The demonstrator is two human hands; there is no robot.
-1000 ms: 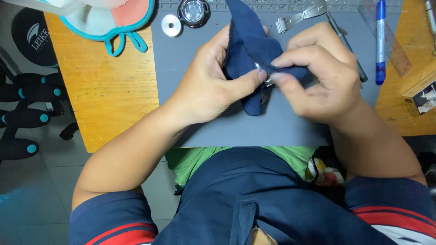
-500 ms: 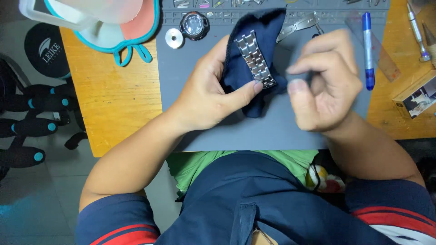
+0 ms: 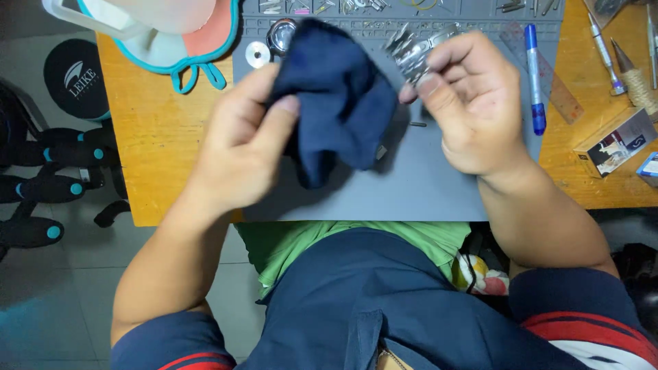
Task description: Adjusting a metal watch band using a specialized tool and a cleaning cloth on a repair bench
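Note:
My left hand (image 3: 248,140) grips a dark blue cloth (image 3: 339,96) and holds it up over the grey work mat (image 3: 425,192). My right hand (image 3: 466,96) pinches a silver metal watch bracelet (image 3: 411,48) between thumb and fingers, just right of the cloth. The bracelet is blurred by motion. Cloth and bracelet are now apart. A round watch case (image 3: 281,34) and a small silver disc (image 3: 258,54) lie on the mat's far left corner.
A blue pen (image 3: 534,79) and a ruler (image 3: 556,89) lie at the mat's right edge. Small tools (image 3: 603,48), a twine spool (image 3: 641,85) and a small box (image 3: 617,144) sit on the wooden desk at right. A teal-edged pad with a clear container (image 3: 164,20) sits far left.
The bracelet was wrapped in the cloth between both hands. My right hand has pulled it out and up to the right, while my left hand drew the cloth leftward.

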